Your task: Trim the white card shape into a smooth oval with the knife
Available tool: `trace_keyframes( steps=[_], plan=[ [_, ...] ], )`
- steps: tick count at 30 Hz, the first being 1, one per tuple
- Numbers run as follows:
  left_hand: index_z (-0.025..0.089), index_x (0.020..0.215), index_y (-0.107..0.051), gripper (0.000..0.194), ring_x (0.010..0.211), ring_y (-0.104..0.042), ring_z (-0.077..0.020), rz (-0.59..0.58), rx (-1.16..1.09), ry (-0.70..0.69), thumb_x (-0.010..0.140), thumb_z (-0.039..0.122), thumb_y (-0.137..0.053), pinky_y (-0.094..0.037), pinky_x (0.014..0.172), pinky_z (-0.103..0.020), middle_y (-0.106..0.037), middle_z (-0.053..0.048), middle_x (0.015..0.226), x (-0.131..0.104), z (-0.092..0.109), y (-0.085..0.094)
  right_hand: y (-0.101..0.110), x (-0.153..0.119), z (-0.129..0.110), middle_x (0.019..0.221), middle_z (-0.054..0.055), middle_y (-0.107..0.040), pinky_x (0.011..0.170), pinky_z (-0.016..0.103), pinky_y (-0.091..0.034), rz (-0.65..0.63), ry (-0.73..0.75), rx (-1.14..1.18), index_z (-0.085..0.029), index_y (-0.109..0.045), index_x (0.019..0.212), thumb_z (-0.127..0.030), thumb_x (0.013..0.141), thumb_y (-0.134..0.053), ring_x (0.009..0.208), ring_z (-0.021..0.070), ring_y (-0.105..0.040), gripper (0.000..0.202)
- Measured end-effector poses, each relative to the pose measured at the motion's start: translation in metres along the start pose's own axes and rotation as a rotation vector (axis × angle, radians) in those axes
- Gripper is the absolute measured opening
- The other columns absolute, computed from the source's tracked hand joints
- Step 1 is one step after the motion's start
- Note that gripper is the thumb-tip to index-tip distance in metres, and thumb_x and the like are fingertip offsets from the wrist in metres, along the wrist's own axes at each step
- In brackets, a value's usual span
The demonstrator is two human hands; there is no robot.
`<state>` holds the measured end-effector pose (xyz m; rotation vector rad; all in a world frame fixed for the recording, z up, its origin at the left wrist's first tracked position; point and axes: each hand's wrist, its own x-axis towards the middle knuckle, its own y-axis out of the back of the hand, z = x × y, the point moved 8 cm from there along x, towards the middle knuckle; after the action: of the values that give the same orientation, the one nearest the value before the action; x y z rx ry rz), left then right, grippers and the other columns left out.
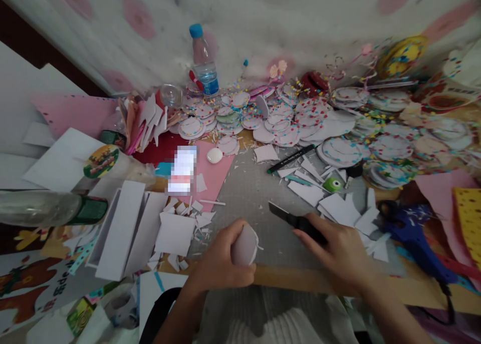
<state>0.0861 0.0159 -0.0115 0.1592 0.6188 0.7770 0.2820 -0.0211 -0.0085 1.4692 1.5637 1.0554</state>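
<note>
Hands [226, 259] near table edge [296, 280], knife [297, 222] over open mat [246, 189]

The left hand [224, 258] grips a rounded white disc [244, 247] near the table's front edge, while the right hand [340, 249] holds a black-handled utility knife [306, 226], its blade pointing toward the upper left over the grey cutting mat [246, 184]. Beyond the knife lie a green-tipped marker [291, 158] and white offcuts [306, 192]. A blue glue gun [417, 239] rests at right; a blue-capped water bottle [205, 66] stands behind bead-edged discs [231, 114].
</note>
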Motion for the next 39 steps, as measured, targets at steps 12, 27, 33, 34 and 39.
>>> trace_keyframes(
  steps=[12,27,33,34,39],
  plan=[
    [0.022,0.077,-0.037,0.028,0.059,-0.038,-0.0101,0.083,0.087,-0.089,0.058,0.013,-0.055,-0.026,0.051,-0.022,-0.040,0.007,0.065,0.007,0.015,0.000,-0.012,-0.007,-0.043,0.060,0.001,-0.060,0.050,0.025,-0.026,-0.205,0.202,0.222,-0.019,-0.055,0.077,-0.051,0.090,-0.047,0.054,0.0154,-0.058,0.036],
    [0.020,0.086,-0.047,0.024,0.073,-0.043,-0.0146,0.041,0.077,0.053,0.063,0.024,-0.056,-0.029,0.058,-0.022,-0.044,0.003,0.076,0.011,-0.005,0.004,-0.029,-0.002,-0.024,0.062,0.000,-0.055,0.052,0.025,-0.041,-0.348,-0.186,0.955,-0.019,-0.058,0.075,-0.071,0.080,-0.044,0.057,0.0151,-0.051,0.054],
    [0.021,0.081,-0.042,0.027,0.064,-0.039,-0.0119,-0.002,0.157,-0.021,0.061,0.024,-0.060,-0.026,0.054,-0.023,-0.041,0.005,0.071,0.015,0.006,-0.008,-0.043,0.013,-0.050,0.057,-0.006,-0.039,0.043,0.020,-0.027,-0.377,-0.379,1.235,-0.017,-0.054,0.072,-0.048,0.074,-0.067,0.050,0.0074,-0.033,0.033],
    [0.021,0.081,-0.041,0.028,0.064,-0.039,-0.0118,-0.004,0.169,-0.028,0.061,0.024,-0.060,-0.026,0.054,-0.023,-0.041,0.006,0.072,0.014,0.007,-0.008,-0.047,0.012,-0.050,0.055,-0.007,-0.036,0.040,0.019,-0.024,-0.385,-0.423,1.319,-0.018,-0.053,0.072,-0.046,0.074,-0.068,0.046,0.0061,-0.029,0.032],
    [0.022,0.086,-0.042,0.033,0.064,-0.038,-0.0114,-0.082,0.169,-0.032,0.059,0.023,-0.062,-0.025,0.052,-0.023,-0.041,0.006,0.073,0.009,0.003,-0.011,-0.053,0.007,-0.021,0.057,-0.010,-0.031,0.034,0.017,-0.011,-0.152,-0.650,1.660,-0.020,-0.047,0.077,-0.037,0.074,-0.069,0.042,0.0030,-0.014,0.028]
  ],
)
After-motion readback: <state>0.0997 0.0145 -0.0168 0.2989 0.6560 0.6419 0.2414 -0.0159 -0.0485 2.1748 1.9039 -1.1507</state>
